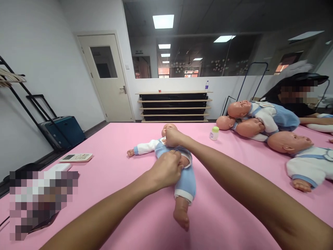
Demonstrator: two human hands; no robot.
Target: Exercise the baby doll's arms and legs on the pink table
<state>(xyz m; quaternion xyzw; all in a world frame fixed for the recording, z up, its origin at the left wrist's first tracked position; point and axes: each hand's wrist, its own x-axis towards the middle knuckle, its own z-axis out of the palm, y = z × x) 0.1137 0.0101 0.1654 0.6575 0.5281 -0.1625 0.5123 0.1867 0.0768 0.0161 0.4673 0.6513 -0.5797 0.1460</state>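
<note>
A baby doll [168, 130] lies face up on the pink table, its head away from me and one bare foot toward me. It wears a light blue and white outfit [186, 180], and bare doll skin shows at the hip. My left hand [165, 171] is closed over the doll's middle, fingers bunched at the cloth. Farther up, my right hand [174, 137] is closed at the collar, just below the face. Both sets of fingertips are partly hidden. One doll arm stretches out to the left in its white sleeve; the other is out of sight.
Several similar dolls [291, 142] lie on the right, near a person in a black cap. A small bottle with a green lid [214, 133] stands beyond my right forearm. On the left are a remote control [76, 158] and a blurred patch. A low shelf [174, 104] stands behind.
</note>
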